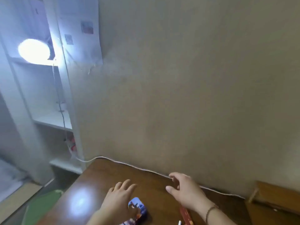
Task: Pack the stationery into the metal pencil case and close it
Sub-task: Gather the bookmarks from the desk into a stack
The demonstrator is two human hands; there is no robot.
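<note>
The colourful pencil case [137, 208] lies at the near edge of the wooden table [100, 179], partly under the left hand [120, 196], whose fingers are spread and hold nothing. Right of the case, the right hand [185, 190] hovers loosely curled and empty. Bare tabletop stretches beyond the case to the white cable [138, 167] along the wall.

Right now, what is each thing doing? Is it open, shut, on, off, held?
Lamp: switched on, glowing bright.
Pencil case: on the table, partly under the left hand; open or shut cannot be told.
Left hand: open, fingers spread, holding nothing.
Right hand: open, fingers curled, empty.
White cord: lying along the table's back edge.
</note>
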